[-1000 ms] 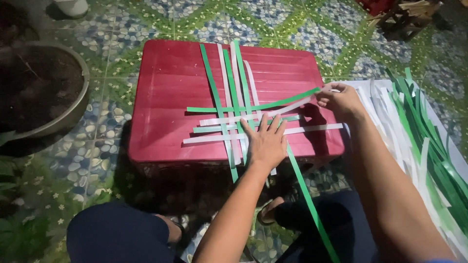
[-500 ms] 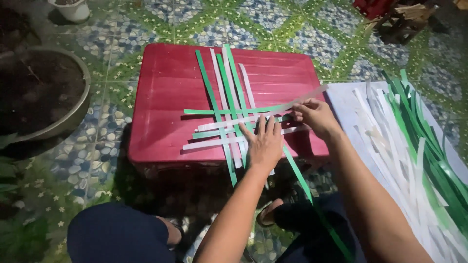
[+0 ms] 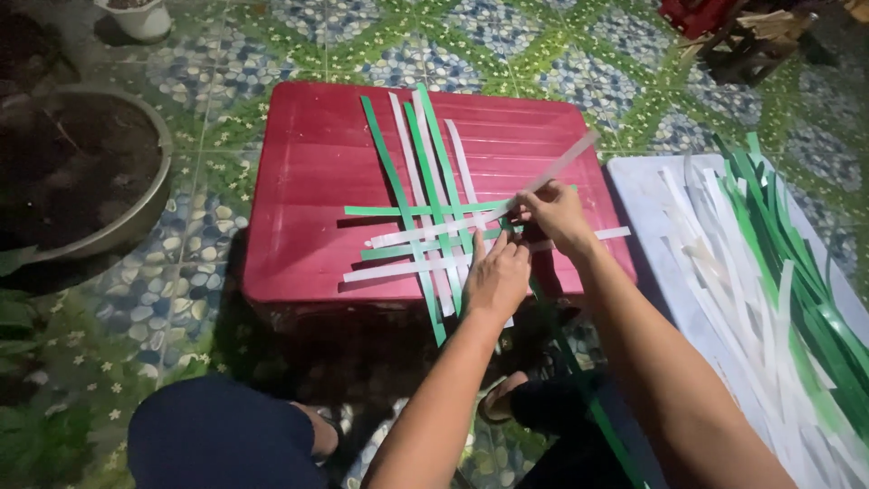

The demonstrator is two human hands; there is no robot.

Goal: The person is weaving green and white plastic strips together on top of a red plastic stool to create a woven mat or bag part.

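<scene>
Two hands weaving green and white strips on a red plastic stool, centre of the frame.

The left hand [image 3: 496, 276] lies flat, fingers together, pressing the crossed strips [image 3: 425, 226] down onto the red stool [image 3: 308, 208]. Just above and right of it, the right hand [image 3: 554, 215] pinches a white strip [image 3: 557, 167] that slants up toward the upper right. Along the right edge, a heap of loose green and white strips [image 3: 778, 290] lies on a pale sheet [image 3: 643, 199]. At the left edge sits a dark round basin [image 3: 136, 213] on the patterned tile floor [image 3: 507, 45].
</scene>
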